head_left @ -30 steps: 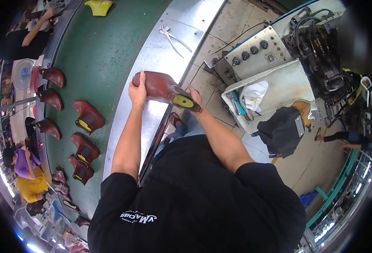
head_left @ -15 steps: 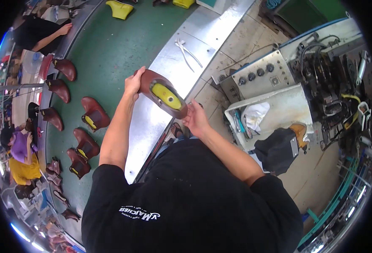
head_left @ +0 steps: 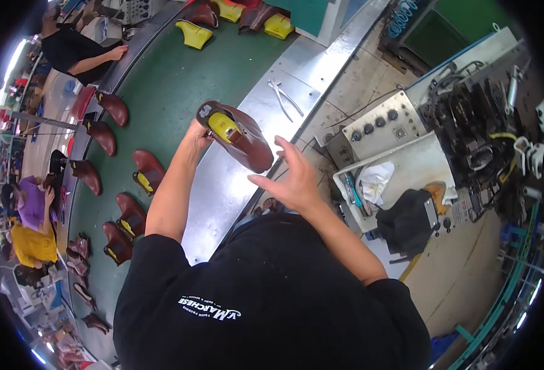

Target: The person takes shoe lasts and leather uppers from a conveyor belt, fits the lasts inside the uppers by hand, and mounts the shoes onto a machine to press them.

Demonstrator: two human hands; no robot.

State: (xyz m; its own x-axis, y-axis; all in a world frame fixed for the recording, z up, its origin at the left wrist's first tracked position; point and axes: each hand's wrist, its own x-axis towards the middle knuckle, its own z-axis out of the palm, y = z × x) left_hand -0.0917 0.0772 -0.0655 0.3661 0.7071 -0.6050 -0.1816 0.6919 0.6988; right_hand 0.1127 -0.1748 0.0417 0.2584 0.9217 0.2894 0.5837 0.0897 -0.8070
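Note:
A brown leather boot (head_left: 245, 143) with a yellow-green shoe last (head_left: 224, 126) inside it is held up over the metal edge of the bench. My left hand (head_left: 200, 135) grips it at the heel end, with most of the fingers hidden behind it. Just off the toe end is my right hand (head_left: 293, 180), thumb and fingers spread, holding nothing. A pair of pincers (head_left: 282, 97) lies on the metal strip beyond the boot.
Several brown boots (head_left: 119, 242) stand on the green bench surface (head_left: 161, 86) to the left. Yellow lasts (head_left: 193, 34) sit at the far end. To the right is a machine with a knobbed control panel (head_left: 380, 123) and a white tray (head_left: 411, 163). A person (head_left: 78, 52) stands across the bench.
The boot has turned in my left hand, so its opening now points up and away from me. My right hand has let go of the near end and spread open.

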